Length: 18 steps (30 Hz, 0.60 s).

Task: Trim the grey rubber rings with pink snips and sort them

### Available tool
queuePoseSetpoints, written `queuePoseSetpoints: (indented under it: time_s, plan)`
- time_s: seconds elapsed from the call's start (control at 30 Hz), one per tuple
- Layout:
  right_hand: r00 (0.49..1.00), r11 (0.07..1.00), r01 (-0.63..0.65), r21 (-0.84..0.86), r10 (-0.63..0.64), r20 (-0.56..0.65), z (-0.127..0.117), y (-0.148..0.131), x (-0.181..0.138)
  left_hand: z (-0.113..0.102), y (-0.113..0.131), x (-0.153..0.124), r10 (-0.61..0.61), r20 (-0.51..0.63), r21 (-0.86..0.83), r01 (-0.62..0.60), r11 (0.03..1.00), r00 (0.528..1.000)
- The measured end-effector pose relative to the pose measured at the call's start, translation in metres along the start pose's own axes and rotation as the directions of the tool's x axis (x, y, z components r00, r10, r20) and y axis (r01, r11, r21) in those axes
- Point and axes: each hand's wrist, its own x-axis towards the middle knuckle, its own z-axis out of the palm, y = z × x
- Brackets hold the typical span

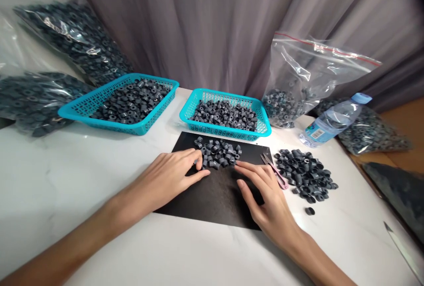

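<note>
A pile of small dark grey ring-like pieces (218, 151) lies on the far part of a black mat (212, 206). My left hand (179, 169) is at the pile's left side, thumb and fingers apart, fingertips by the outer pieces. At the right side of the pile is my right hand (261, 189); its fingers are stretched out and the index fingertip touches or nearly touches a piece. Neither hand visibly grips anything. Pink-handled scissors (280, 176) lie just beyond my right hand, on the mat's right edge.
Two turquoise baskets, one left (144, 127) and one in the middle (228, 131), hold similar pieces. More form a loose heap (306, 175) at right. Filled plastic bags (291, 96) and a water bottle (334, 120) stand behind. A pointed blade (400, 246) lies near the right edge.
</note>
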Motion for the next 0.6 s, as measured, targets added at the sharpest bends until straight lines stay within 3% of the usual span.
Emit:
queuePoseSetpoints:
  time_s: [0.2,0.33,0.47,0.6]
  plan:
    - [1.000,1.000,-0.005,0.010,0.005,0.006,-0.001,-0.002,0.000,-0.003,-0.001,0.003,-0.015,0.024,-0.136,0.018,0.990,1.000]
    - [1.000,1.000,0.002,0.015,-0.002,-0.010,-0.001,-0.002,0.000,-0.005,0.008,0.002,-0.064,0.035,-0.431,0.073,0.900,0.997]
    - [0.999,1.000,0.010,0.027,-0.009,-0.039,-0.001,-0.002,0.000,0.003,0.020,0.003,-0.068,0.157,-0.778,0.166,0.606,0.985]
    - [0.997,0.996,0.031,0.089,-0.025,-0.068,-0.003,-0.006,-0.001,0.020,0.029,0.005,-0.055,0.325,-0.914,0.329,0.237,0.944]
